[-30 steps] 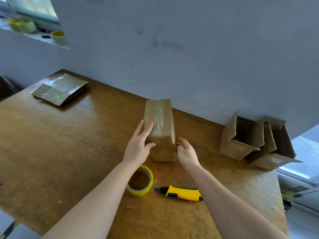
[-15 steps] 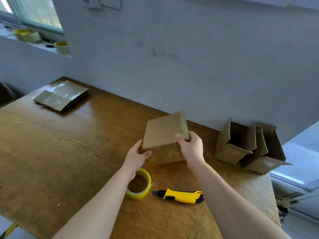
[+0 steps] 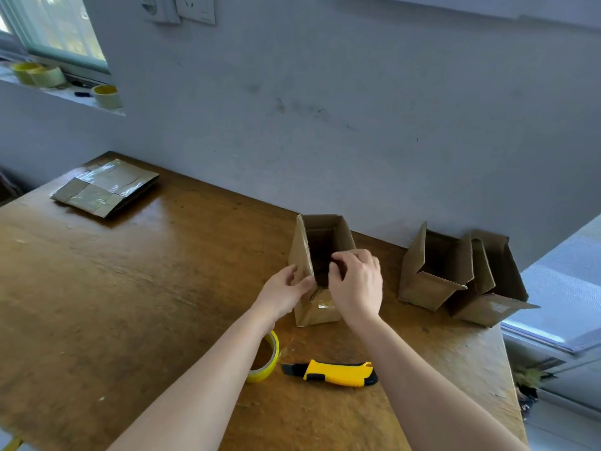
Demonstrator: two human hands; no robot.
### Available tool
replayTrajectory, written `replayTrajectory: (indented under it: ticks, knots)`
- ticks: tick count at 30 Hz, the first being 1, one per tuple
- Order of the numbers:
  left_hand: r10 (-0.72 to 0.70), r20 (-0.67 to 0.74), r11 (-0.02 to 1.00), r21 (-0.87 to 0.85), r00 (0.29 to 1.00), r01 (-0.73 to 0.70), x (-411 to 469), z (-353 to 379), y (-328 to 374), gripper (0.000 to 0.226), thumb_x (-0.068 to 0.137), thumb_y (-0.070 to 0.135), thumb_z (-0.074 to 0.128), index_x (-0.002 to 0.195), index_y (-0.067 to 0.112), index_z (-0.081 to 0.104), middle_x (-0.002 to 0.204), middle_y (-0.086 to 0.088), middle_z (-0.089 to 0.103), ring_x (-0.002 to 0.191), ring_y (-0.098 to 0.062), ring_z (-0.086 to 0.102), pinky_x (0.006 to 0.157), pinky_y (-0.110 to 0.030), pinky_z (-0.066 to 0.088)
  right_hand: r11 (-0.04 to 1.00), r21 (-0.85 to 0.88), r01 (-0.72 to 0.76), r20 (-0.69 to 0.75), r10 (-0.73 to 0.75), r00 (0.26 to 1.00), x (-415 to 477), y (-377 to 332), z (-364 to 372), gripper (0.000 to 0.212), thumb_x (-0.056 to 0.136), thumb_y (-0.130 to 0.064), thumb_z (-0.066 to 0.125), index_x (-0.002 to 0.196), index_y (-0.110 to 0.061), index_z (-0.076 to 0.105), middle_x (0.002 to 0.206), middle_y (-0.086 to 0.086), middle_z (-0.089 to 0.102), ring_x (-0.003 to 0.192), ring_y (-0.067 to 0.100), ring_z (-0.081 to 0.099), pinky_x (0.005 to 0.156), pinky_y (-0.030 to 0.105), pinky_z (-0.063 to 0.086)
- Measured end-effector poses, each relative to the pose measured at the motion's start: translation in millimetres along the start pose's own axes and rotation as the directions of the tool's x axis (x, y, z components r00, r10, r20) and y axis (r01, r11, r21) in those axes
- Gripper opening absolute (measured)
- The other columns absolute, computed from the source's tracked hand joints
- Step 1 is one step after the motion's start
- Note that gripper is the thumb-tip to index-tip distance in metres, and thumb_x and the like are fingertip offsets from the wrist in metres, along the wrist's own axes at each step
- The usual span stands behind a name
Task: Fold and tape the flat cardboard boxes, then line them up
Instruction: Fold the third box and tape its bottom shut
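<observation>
On the worn wooden table [image 3: 130, 288], by the grey wall [image 3: 357, 109], the open-topped box [image 3: 317, 309] stood upright. The left hand [image 3: 286, 292] pinched its left wall, and the right hand [image 3: 357, 284] curled over its rim. A pale label [image 3: 501, 307] on the rightmost box [image 3: 474, 311] was unreadable.

On my feed I see only two arms, both bare. The left forearm [image 3: 208, 382] comes in from 7 o'clock and the right forearm [image 3: 422, 385] from 5 o'clock, each uncovered right to the frame's edge. The left hand [image 3: 284, 292] and right hand [image 3: 357, 288] are bare too, with slim fingers.
</observation>
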State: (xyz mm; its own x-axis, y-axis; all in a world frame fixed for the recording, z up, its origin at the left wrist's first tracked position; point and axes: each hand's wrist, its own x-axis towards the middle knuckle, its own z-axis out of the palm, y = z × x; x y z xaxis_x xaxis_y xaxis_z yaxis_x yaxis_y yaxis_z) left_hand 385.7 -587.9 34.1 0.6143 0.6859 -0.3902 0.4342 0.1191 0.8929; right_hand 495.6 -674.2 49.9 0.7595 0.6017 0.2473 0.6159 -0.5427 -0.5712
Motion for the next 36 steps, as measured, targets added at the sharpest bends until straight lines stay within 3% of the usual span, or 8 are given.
replayTrajectory:
  ticks: [3,7,11,19,23,28,32,36]
  knots:
    - [-0.001,-0.056,0.998,0.060,0.998,0.005,4,3,1,0.060,0.094,0.045,0.053,0.147,0.025,0.036,0.148,-0.002,0.042,0.125,-0.022,0.050,0.087,-0.033,0.056,0.977,-0.029,-0.212,0.063,0.213,0.975,8,13,-9,0.043,0.094,-0.025,0.059,0.136,-0.020,0.050,0.135,0.005,0.050,0.125,0.023,0.044,0.100,0.036,0.042]
    - [0.008,0.000,0.984,0.176,1.000,-0.008,9,16,10,0.079,0.082,0.068,0.052,0.146,0.023,0.037,0.146,-0.001,0.045,0.127,-0.024,0.048,0.097,-0.043,0.050,0.930,0.091,-0.356,0.035,0.355,0.934,22,20,-15,0.048,0.093,-0.019,0.060,0.139,-0.020,0.046,0.140,0.007,0.045,0.127,0.026,0.045,0.099,0.038,0.044]
    - [0.051,-0.026,0.947,0.317,0.998,-0.040,23,29,18,0.057,0.094,0.046,0.052,0.144,0.021,0.041,0.142,-0.003,0.050,0.120,-0.024,0.054,0.096,-0.041,0.052,0.877,0.096,-0.470,0.125,0.458,0.880,26,38,-19,0.047,0.093,-0.010,0.057,0.139,-0.016,0.049,0.132,0.007,0.057,0.116,0.025,0.056,0.087,0.032,0.050]
    - [0.148,0.016,0.923,0.356,0.989,-0.144,65,62,60,0.049,0.100,0.029,0.046,0.147,0.018,0.036,0.151,-0.003,0.039,0.130,-0.025,0.047,0.102,-0.041,0.047,0.902,0.169,-0.398,-0.023,0.408,0.913,56,61,-43,0.034,0.096,-0.017,0.058,0.130,-0.016,0.059,0.115,0.005,0.069,0.102,0.020,0.065,0.083,0.030,0.051]
    - [0.171,0.075,0.887,0.423,0.982,-0.187,89,87,87,0.046,0.102,0.029,0.042,0.146,0.018,0.038,0.147,-0.004,0.045,0.128,-0.025,0.050,0.105,-0.038,0.044,0.924,0.022,-0.382,-0.087,0.382,0.920,80,77,-56,0.031,0.099,-0.016,0.053,0.128,-0.014,0.063,0.115,0.007,0.069,0.100,0.023,0.065,0.080,0.032,0.051]
    - [0.140,0.115,0.844,0.506,0.983,-0.180,105,110,96,0.046,0.103,0.030,0.040,0.147,0.016,0.037,0.151,-0.005,0.040,0.136,-0.025,0.041,0.107,-0.035,0.038,0.895,-0.193,-0.402,-0.048,0.400,0.915,98,98,-57,0.021,0.098,-0.017,0.053,0.110,-0.013,0.069,0.097,0.005,0.069,0.076,0.019,0.056,0.064,0.027,0.043]
    - [0.143,0.133,0.816,0.545,0.981,-0.193,110,117,94,0.049,0.102,0.036,0.038,0.147,0.017,0.036,0.152,-0.004,0.038,0.137,-0.025,0.039,0.108,-0.039,0.037,0.886,-0.267,-0.378,-0.025,0.386,0.922,98,103,-60,0.023,0.098,-0.017,0.053,0.114,-0.012,0.068,0.104,0.007,0.068,0.078,0.021,0.054,0.064,0.026,0.038]
    - [0.149,0.149,0.731,0.649,0.978,-0.211,102,112,94,0.058,0.101,0.048,0.033,0.150,0.017,0.030,0.156,-0.005,0.031,0.141,-0.026,0.033,0.110,-0.040,0.034,0.908,-0.228,-0.352,0.008,0.364,0.931,91,104,-67,0.033,0.099,-0.021,0.053,0.130,-0.011,0.060,0.117,0.009,0.063,0.100,0.027,0.061,0.070,0.027,0.039]
